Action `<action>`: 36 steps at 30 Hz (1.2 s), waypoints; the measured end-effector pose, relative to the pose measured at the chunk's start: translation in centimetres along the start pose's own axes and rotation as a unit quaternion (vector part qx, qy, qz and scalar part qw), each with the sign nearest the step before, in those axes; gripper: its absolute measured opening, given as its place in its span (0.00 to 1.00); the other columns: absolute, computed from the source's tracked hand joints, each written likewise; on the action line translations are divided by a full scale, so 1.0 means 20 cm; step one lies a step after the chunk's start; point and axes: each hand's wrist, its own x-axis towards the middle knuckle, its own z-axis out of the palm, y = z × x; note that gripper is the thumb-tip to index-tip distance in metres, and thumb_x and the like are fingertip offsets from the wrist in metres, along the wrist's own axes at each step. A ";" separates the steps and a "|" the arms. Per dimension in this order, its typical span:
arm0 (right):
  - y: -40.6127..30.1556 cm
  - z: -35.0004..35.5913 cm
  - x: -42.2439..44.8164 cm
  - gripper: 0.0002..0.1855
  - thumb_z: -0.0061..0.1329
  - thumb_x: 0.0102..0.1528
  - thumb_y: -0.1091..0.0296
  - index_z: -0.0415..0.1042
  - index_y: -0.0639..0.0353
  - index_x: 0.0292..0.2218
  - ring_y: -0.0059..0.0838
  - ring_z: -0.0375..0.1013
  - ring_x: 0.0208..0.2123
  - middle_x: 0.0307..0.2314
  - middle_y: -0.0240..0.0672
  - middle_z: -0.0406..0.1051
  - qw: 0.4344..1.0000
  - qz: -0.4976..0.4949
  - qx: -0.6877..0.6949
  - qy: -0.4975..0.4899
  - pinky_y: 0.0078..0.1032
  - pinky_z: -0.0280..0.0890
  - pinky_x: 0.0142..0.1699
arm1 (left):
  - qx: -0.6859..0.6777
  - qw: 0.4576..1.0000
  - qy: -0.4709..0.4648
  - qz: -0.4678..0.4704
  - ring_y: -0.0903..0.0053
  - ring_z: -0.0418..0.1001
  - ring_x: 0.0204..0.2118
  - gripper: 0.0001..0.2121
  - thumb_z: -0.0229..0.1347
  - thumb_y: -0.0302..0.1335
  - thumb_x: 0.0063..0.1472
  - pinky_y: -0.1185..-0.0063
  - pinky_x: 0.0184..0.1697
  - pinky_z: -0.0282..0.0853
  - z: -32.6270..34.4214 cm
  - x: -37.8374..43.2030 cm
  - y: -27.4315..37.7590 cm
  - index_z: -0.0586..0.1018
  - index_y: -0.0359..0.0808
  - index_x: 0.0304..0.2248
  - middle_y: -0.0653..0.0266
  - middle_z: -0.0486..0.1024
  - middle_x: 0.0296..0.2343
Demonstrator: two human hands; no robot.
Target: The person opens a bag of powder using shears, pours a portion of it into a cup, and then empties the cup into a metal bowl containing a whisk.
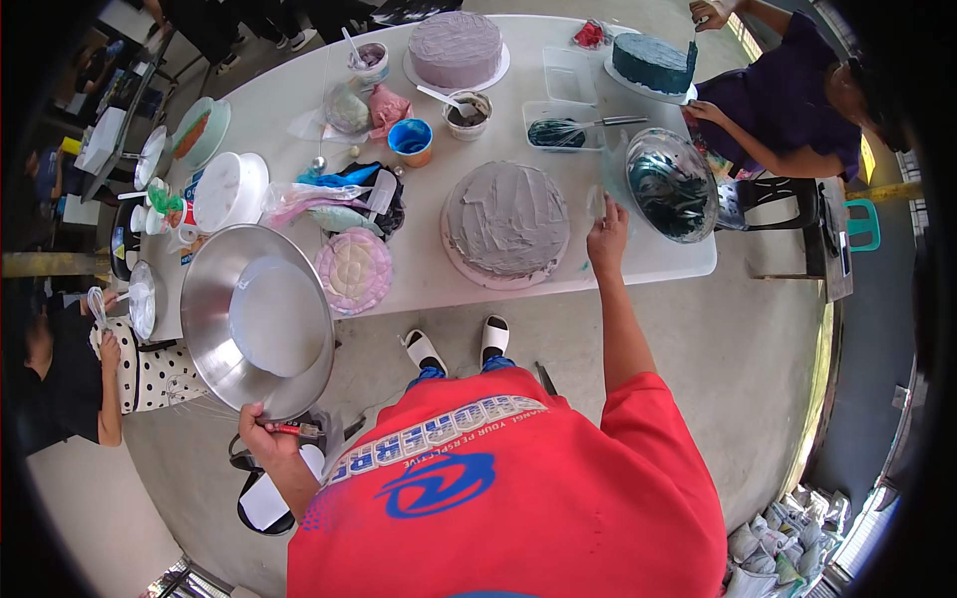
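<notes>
My left hand grips the rim of a large stainless steel mixing bowl, together with a red-banded handle; thin whisk-like wires show on its other side. A pale round patch covers the bowl's bottom. Over the table's right part is my right hand, its fingertips beside a small translucent piece; whether they grip it is unclear. Between my hands sits a round cake with rough grey frosting. A lilac frosted cake stands farther back on a white board.
A dark-smeared bowl sits at the right table edge, near a tub with a whisk. A person works there on a dark teal cake. Piping bags, a blue-lined cup and a pink-edged cake lie left. Another person stands far left.
</notes>
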 end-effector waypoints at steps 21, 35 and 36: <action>-0.08 0.03 -0.70 0.14 0.36 0.55 0.66 0.64 0.60 0.42 0.33 0.70 0.35 0.32 0.34 0.70 0.623 0.644 0.430 -0.111 0.28 0.67 0.39 | -0.018 0.999 -0.027 -0.010 0.90 0.53 0.08 0.08 0.48 0.20 0.42 0.90 0.11 0.53 0.02 0.01 -0.03 0.62 0.41 0.14 0.77 0.60 0.10; -0.15 0.13 -0.85 0.09 0.46 0.51 0.66 0.69 0.55 0.36 0.25 0.71 0.31 0.29 0.30 0.72 0.637 0.611 0.460 -0.102 0.21 0.65 0.33 | 0.024 0.999 -0.040 -0.022 0.90 0.54 0.07 0.08 0.48 0.20 0.43 0.89 0.11 0.54 0.06 0.00 -0.02 0.63 0.40 0.14 0.75 0.61 0.09; -0.16 0.14 -0.87 0.09 0.46 0.51 0.66 0.69 0.55 0.36 0.25 0.71 0.31 0.28 0.30 0.72 0.648 0.588 0.477 -0.085 0.20 0.65 0.33 | 0.019 0.999 -0.048 -0.016 0.90 0.54 0.07 0.08 0.48 0.20 0.43 0.89 0.11 0.54 0.06 0.01 -0.02 0.63 0.40 0.14 0.75 0.61 0.09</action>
